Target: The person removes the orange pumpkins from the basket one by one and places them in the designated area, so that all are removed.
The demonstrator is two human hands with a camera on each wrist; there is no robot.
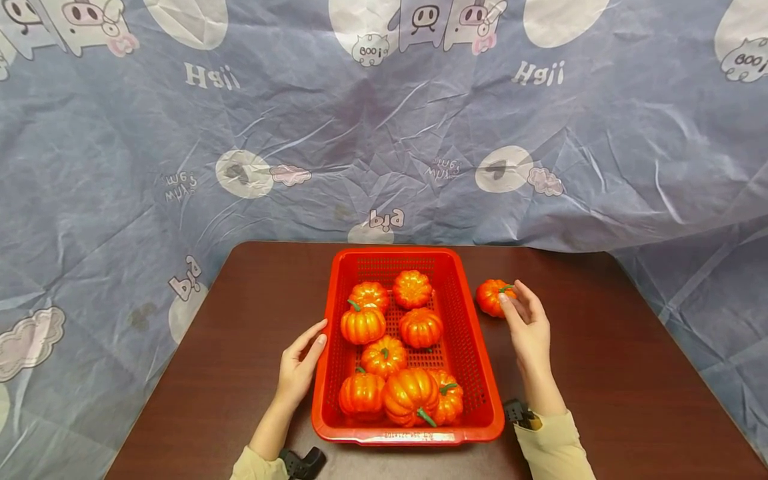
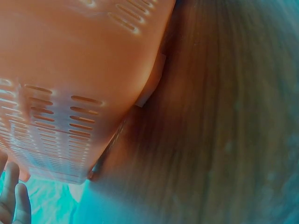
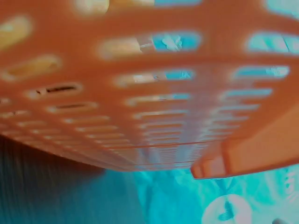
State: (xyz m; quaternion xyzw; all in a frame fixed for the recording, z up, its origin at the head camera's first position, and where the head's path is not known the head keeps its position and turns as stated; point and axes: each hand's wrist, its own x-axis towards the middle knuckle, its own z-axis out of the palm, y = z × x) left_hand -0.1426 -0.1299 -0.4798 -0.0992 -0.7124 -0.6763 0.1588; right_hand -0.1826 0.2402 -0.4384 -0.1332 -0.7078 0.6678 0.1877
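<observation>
Pumpkin (image 1: 489, 301) is seen on the dark table (image 1: 612, 347), just outside the red basket (image 1: 336, 429), on its right. Its green stem (image 1: 507, 289) is flanked by thumb and forefinger of the right hand (image 1: 533, 331); whether anything is pinched cannot be told. Basket's left rim appears touched by the left hand (image 1: 299, 369), fingers extended, thumb apart. For a sure lift, the ribbed body is best cupped rather than the thin stem tugged, the basket being lightly steadied and its high side wall cleared.
</observation>
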